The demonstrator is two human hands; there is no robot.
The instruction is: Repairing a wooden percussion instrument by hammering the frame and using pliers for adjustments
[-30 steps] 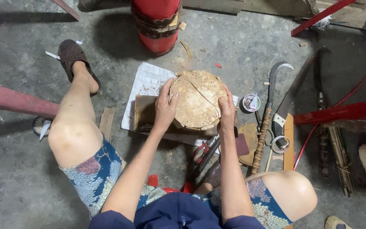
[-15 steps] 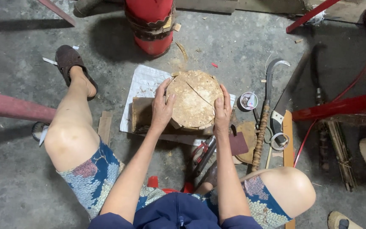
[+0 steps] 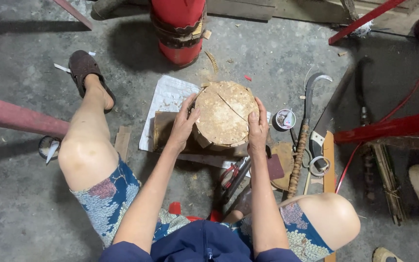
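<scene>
We sit on a rough concrete floor [image 3: 20, 204], a red cylinder [image 3: 179, 29] ahead of us. Between our knees stands a round wooden block [image 3: 225, 114], its pale top grainy and split by a long crack; it looks heavy, stiff and dry, best taken by its sides. Our left hand [image 3: 184, 123] and right hand [image 3: 257, 130] clasp opposite edges, fingers spread and pressed against the rim. A white sheet [image 3: 163, 104] lies beneath. To the right lie a curved sickle [image 3: 306, 121] with wrapped handle and a small tin [image 3: 285, 119].
</scene>
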